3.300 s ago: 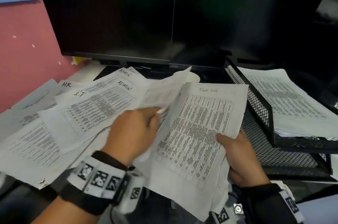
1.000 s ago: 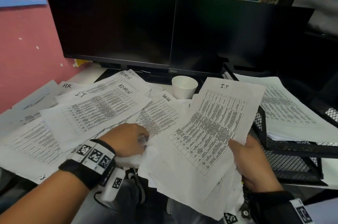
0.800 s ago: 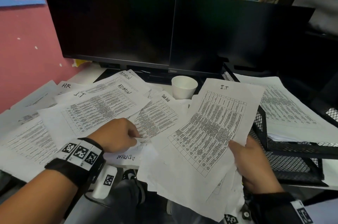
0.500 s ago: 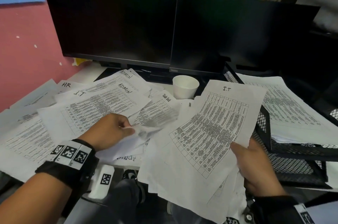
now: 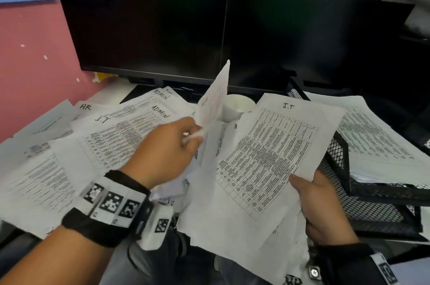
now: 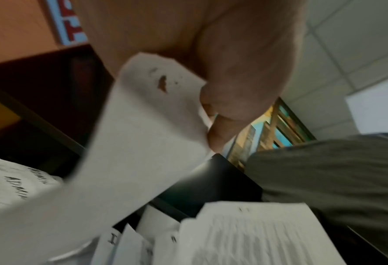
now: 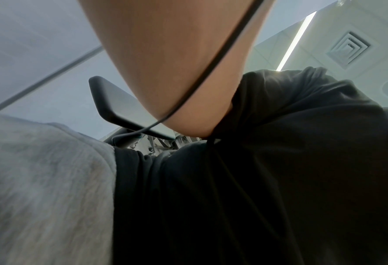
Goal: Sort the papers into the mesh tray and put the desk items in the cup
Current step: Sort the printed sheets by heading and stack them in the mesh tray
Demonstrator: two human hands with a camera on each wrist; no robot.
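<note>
White sheet [image 5: 215,98] stands nearly on edge, pinched in the left hand [image 5: 162,152], its long axis pointing up toward the monitors. To its right, the right hand [image 5: 323,210] grips a stack [image 5: 263,163] headed "I.T". The mesh tray [image 5: 344,168] lies just right of that stack, nearer the right hand, already holding papers. A paper cup [image 5: 237,108] behind the sheet looks empty.
</note>
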